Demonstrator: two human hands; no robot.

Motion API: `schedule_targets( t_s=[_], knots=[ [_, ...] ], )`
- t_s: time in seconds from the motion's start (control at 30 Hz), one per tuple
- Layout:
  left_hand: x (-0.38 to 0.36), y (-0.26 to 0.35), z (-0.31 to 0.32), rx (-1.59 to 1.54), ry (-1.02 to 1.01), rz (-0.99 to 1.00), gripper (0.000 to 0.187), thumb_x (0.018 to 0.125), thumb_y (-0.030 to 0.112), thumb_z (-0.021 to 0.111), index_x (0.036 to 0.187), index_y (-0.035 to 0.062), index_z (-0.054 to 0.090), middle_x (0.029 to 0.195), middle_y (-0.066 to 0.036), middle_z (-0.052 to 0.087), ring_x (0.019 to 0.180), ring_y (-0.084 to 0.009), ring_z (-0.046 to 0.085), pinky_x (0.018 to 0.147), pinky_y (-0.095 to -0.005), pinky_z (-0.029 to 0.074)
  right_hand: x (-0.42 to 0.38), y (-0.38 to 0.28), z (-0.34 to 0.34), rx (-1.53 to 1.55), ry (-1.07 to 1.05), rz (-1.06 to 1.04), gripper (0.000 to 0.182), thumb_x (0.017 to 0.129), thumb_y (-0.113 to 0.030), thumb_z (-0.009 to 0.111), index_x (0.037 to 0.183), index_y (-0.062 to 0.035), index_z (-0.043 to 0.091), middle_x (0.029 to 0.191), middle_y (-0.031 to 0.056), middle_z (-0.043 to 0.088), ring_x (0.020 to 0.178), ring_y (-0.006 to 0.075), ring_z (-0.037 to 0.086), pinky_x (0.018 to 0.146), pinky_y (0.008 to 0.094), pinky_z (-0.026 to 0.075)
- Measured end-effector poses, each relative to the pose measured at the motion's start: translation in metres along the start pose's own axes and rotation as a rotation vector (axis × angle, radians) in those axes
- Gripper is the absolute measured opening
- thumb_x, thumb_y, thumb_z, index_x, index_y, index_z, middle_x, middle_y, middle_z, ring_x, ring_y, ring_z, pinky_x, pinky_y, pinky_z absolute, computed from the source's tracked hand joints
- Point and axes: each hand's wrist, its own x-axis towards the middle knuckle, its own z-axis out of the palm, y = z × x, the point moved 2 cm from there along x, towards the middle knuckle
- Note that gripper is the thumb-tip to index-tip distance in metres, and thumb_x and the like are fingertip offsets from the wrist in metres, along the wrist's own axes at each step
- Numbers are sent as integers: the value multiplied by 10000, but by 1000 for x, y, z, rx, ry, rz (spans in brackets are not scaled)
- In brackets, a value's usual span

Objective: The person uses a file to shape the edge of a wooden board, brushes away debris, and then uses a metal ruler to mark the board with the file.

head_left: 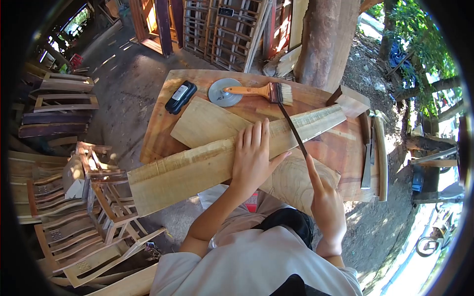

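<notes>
Two bare hands are working on a long wooden plank (pixel 197 170). The right hand (pixel 323 200) is closing its grip around a thin dark metal file (pixel 294 129), with the pointing finger lying straight along it. The file is slanting up and away from that hand, and its far end is crossing over the top edge of the plank. The left hand (pixel 253 158) is lying flat on the plank with its fingers spread wide, so its grip is wide and it is holding nothing, only pressing down. The plank is lying slantwise across the worktop (pixel 340 148), with its near end sticking out past the left edge and its far end reaching toward the right corner. Another flat board (pixel 205 123) is lying under the plank, poking out behind it. A pale round-grained piece of wood (pixel 291 182) is lying just under the right hand. Farther back on the worktop, a paint brush (pixel 259 91) with an orange handle is resting with its handle across a grey round disc (pixel 222 93). A black flat case (pixel 180 96) is lying to the left of the disc. Some narrow wood strips (pixel 375 153) are lying along the right edge of the worktop. Many wooden chair frames (pixel 89 197) are standing on the ground to the left. A thick tree trunk (pixel 323 39) is standing behind the worktop.
</notes>
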Motion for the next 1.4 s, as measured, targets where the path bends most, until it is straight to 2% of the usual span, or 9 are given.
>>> schedule_targets(
  t_s=[0.03, 0.17, 0.33, 0.47, 0.53, 0.67, 0.83, 1.13, 1.4],
  knots=[
    [0, 1, 0, 10, 5, 2, 902, 885, 575, 705, 1442, -92, 461, 1354, -223, 540, 1261, -375, 508, 1102, -485, 388, -8, 0, -2, -20, -101, 95, 918, 776, 126, 547, 1626, -135, 318, 831, 146, 628, 621, 321, 645, 606, 451, 539],
    [0, 0, 3, 37, 1, 33, 906, 885, 584, 700, 1439, -95, 465, 1354, -223, 542, 1261, -376, 509, 1099, -485, 391, 1, -2, 6, -13, -94, 115, 914, 773, 124, 550, 1623, -120, 318, 829, 146, 621, 619, 324, 644, 608, 453, 544],
    [1, 0, 2, 40, -6, 8, 913, 895, 602, 679, 1440, -99, 464, 1363, -225, 543, 1267, -381, 508, 1096, -483, 395, 50, 13, 35, 25, 110, -61, 881, 783, 109, 549, 1613, -84, 323, 832, 146, 624, 622, 331, 648, 607, 444, 554],
    [0, -1, 2, 30, 21, 5, 911, 890, 591, 691, 1439, -100, 464, 1362, -226, 542, 1262, -379, 510, 1097, -481, 394, 22, 7, 22, 23, 170, -135, 882, 784, 112, 547, 1615, -79, 320, 820, 141, 617, 609, 327, 639, 589, 443, 544],
    [1, -1, 2, 12, 0, 6, 911, 884, 582, 703, 1439, -99, 463, 1360, -226, 541, 1256, -378, 513, 1097, -480, 394, -1, 0, 12, -7, -24, 37, 879, 788, 110, 545, 1617, -75, 318, 812, 136, 607, 594, 311, 630, 564, 437, 532],
    [1, 0, 3, 37, -2, 17, 921, 884, 581, 704, 1455, -95, 446, 1349, -222, 543, 1245, -380, 515, 1097, -491, 391, -7, -6, 15, -51, -26, 96, 892, 781, 117, 548, 1620, -82, 317, 814, 133, 605, 587, 297, 626, 549, 432, 525],
    [1, -1, 2, 42, -2, 22, 922, 892, 590, 691, 1457, -96, 443, 1353, -225, 539, 1245, -383, 515, 1095, -493, 392, 33, 11, 35, -6, 165, -74, 928, 755, 138, 553, 1622, -94, 320, 785, 117, 572, 568, 291, 605, 555, 422, 529],
    [1, 0, 4, 58, 10, 30, 908, 900, 585, 686, 1443, -104, 455, 1350, -229, 541, 1252, -381, 512, 1091, -482, 395, -9, 2, 20, -15, 8, 52, 905, 754, 134, 558, 1607, -89, 358, 776, 113, 568, 561, 281, 596, 552, 412, 525],
    [0, 0, 4, 90, -9, 21, 923, 899, 607, 672, 1458, -91, 444, 1365, -227, 532, 1245, -363, 516, 1090, -474, 391, 44, 10, 39, -50, 154, -71, 884, 765, 127, 558, 1604, -67, 354, 776, 120, 595, 579, 258, 620, 538, 386, 525]
  ],
)
